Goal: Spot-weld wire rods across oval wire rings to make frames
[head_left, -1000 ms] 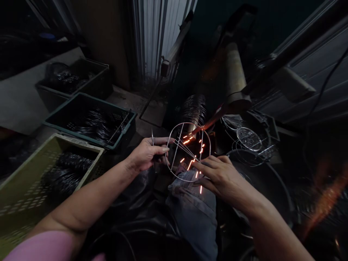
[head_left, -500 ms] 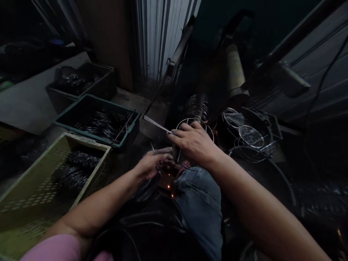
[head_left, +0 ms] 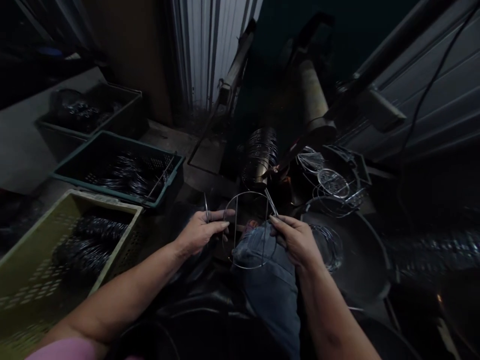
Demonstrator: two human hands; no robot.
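Note:
A round wire ring [head_left: 240,196] with cross wires is held between both hands above my knee in blue jeans [head_left: 268,280]. My left hand [head_left: 200,231] pinches its left rim and also holds a thin metal rod that sticks up. My right hand [head_left: 294,239] grips the right rim together with a few straight wires [head_left: 270,201]. Just beyond the ring stands a spot-welder arm with a dim orange glow at its tip [head_left: 280,172]. A stack of wire rings [head_left: 260,150] sits on a post behind it.
A pale yellow-green crate [head_left: 45,280] with dark coiled parts sits at lower left, a teal crate [head_left: 112,172] behind it, and a dark crate [head_left: 86,115] farther back. Finished wire frames [head_left: 330,182] pile up at right beside a large dark basin [head_left: 360,250]. Corrugated wall behind.
The sparks from one second ago have stopped. My right hand reached forward over the ring with straight wires, then drew back to the ring's right rim. The ring now sits lower, over my knee.

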